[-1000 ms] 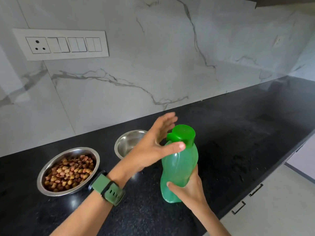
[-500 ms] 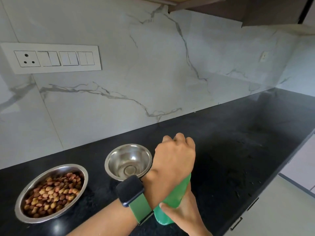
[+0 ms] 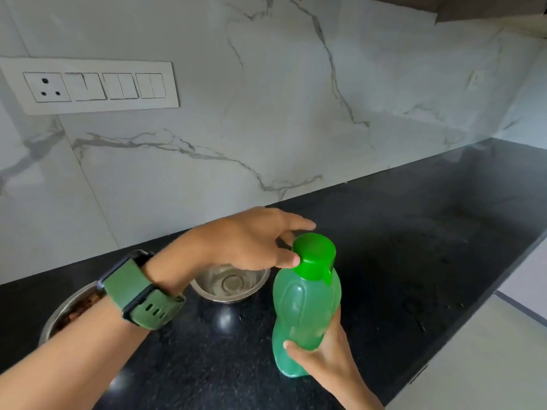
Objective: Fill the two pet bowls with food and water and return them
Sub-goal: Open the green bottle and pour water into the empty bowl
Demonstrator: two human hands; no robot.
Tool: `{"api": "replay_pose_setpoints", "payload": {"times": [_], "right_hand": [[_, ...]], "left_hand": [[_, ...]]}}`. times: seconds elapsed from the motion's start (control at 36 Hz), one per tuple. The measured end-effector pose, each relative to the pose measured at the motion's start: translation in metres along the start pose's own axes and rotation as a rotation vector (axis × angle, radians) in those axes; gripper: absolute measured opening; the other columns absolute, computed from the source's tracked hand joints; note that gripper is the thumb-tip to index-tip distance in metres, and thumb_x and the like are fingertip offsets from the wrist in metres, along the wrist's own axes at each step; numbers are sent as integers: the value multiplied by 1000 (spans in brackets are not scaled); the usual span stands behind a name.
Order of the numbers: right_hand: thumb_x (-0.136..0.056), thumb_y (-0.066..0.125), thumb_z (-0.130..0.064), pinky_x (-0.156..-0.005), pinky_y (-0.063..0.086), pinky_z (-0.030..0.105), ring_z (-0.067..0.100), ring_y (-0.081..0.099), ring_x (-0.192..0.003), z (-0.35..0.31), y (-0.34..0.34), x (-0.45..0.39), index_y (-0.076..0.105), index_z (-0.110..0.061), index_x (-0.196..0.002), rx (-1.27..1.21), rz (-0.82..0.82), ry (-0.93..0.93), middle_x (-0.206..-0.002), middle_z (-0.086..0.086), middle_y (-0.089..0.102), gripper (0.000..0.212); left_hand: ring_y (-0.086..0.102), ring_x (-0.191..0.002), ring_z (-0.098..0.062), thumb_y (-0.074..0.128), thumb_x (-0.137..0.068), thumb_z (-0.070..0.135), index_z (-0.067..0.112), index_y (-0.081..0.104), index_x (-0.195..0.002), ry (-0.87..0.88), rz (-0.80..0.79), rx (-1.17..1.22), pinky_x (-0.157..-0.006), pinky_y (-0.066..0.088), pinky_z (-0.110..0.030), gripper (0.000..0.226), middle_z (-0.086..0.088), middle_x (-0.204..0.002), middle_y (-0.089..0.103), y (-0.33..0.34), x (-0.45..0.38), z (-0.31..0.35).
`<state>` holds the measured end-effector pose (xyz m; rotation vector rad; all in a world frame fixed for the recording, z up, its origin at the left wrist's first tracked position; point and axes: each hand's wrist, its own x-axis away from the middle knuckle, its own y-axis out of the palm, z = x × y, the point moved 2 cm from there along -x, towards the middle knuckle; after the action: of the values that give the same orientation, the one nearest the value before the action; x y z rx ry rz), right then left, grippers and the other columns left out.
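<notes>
a black speckled countertop [image 3: 414, 247] is running from nine o'clock to three o'clock across the lower half of the view, catching small glints of light. a grey-veined marble backsplash [image 3: 266, 99] is rising behind it, filling the upper half. a white switch panel [image 3: 88, 85] is sitting on that wall at ten o'clock, showing a three-pin socket at its left end and switches to the right. a small pale wall plate [image 3: 476, 79] is sitting at two o'clock. a dark cabinet underside [image 3: 488, 7] is showing at one o'clock. a green-strapped watch [image 3: 142, 294] is showing at eight o'clock.
</notes>
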<state>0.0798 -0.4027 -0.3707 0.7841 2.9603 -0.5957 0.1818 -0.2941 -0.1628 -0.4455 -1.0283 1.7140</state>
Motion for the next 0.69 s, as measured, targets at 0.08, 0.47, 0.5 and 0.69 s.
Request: {"api": "replay_pose_setpoints", "payload": {"times": [0.08, 0.47, 0.5, 0.69], "right_hand": [[-53, 78, -27, -75, 44, 4, -9, 53, -102, 1, 0, 0, 31, -47, -110, -18, -4, -1, -111, -14, 54, 77], [-52, 75, -31, -86, 48, 15, -1, 55, -108, 4, 1, -2, 24, -47, -119, -13, -12, -28, -119, -8, 53, 86], [-52, 76, -32, -88, 50, 20, 2, 56, -109, 6, 1, -3, 23, -48, -120, -5, -9, -28, -120, -7, 54, 87], [-53, 78, -31, -92, 50, 26, 3, 56, -110, 7, 0, -3, 22, -51, -120, -7, -18, -32, -122, -7, 53, 90]], "left_hand": [[34, -136, -2, 61, -89, 9, 51, 30, -138, 219, -2, -77, -112, 28, -20, 71, 14, -150, 34, 3, -2, 7], [48, -58, -19, 22, -89, 67, 10, 42, -58, -129, 107, -692, -68, 42, -33, 69, -4, -62, 49, -2, -19, 41], [54, -55, -21, 24, -90, 66, 9, 44, -56, -171, 21, -656, -69, 48, -32, 69, -7, -59, 56, -8, -18, 41], [19, -144, -12, 56, -92, 12, 44, 4, -148, 125, -279, -545, -113, 18, -24, 82, 6, -158, 15, -15, -15, 32]]}}
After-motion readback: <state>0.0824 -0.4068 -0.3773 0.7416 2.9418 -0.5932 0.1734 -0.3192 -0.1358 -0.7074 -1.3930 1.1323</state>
